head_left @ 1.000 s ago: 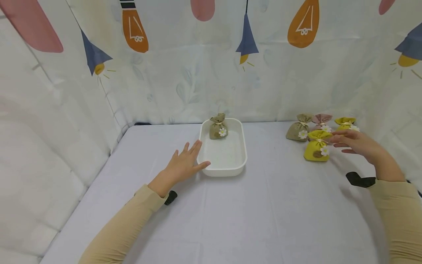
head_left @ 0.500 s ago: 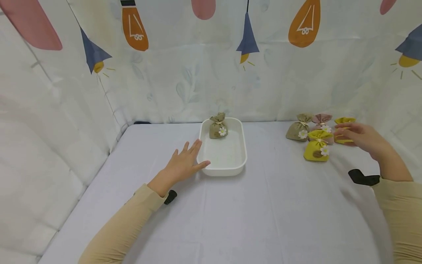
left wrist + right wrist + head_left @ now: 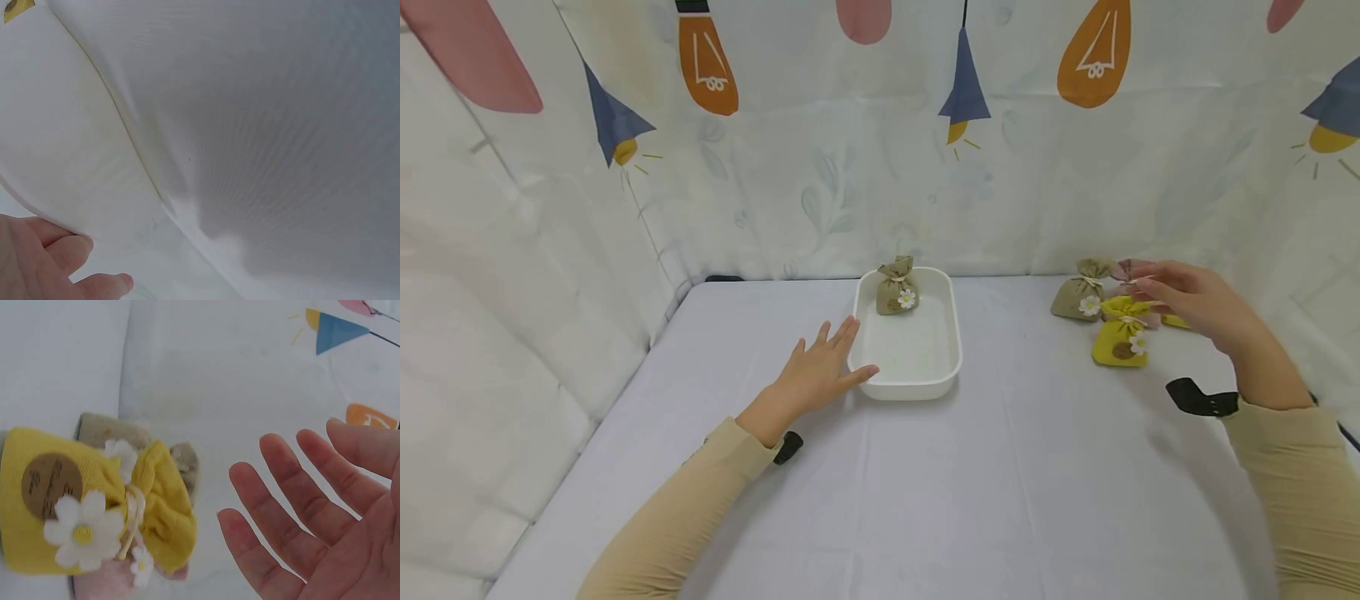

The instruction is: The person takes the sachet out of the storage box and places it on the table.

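Note:
My left hand [image 3: 811, 379] lies with fingers spread at the left side of a white tray [image 3: 906, 390]; in the left wrist view its fingertips are right at the tray's rim. Inside the tray's back left corner sits a khaki drawstring pouch [image 3: 887, 302] with a white flower. Over on the right, my right hand [image 3: 1210, 308] hovers above a cluster of similar pouches, its fingers loosely bent with nothing between them. Nearest it are a yellow pouch [image 3: 1112, 343] in front and a pink pouch [image 3: 1124, 268], partly hidden. The right wrist view shows the yellow pouch [image 3: 169, 515] beside the fingers [image 3: 262, 500].
Another khaki pouch [image 3: 1070, 302] stands at the cluster's left. A second yellow pouch [image 3: 1176, 322] is mostly covered by my right hand. Behind the white-covered table [image 3: 940, 483] hangs a curtain [image 3: 880, 167] printed with lamps.
My right hand shifts right toward the rear yellow pouch, then comes back left over the pink and front yellow pouches. The left hand and tray stay put.

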### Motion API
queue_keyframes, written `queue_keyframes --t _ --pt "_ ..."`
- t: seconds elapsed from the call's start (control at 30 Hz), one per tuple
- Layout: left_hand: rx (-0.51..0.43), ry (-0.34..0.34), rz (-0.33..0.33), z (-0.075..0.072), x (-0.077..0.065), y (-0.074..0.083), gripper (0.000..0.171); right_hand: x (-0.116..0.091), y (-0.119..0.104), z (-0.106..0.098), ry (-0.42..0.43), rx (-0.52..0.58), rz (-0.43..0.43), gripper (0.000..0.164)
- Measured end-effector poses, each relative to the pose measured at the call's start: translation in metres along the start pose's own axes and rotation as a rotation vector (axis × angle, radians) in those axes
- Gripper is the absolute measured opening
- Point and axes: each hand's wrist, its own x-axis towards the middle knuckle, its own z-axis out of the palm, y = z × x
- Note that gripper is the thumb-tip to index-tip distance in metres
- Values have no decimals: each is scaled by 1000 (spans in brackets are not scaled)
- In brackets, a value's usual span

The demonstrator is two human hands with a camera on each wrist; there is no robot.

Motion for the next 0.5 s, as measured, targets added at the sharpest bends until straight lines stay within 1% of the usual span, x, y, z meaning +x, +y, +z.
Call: queue_keyframes --t 0.1,0.23,0.27,0.4,0.5 --pt "5 -2 0 1 1 0 95 4 -3 5 -18 50 -30 29" --pt "8 -3 0 2 0 -1 95 10 -8 10 -58 25 -13 20" --pt "7 -3 -1 2 0 -1 95 12 -10 11 -61 8 -9 22" --pt "7 3 -4 1 0 0 95 18 -20 16 -75 -64 1 44" --pt "5 1 -7 0 0 0 95 23 -28 20 -80 -86 0 47"
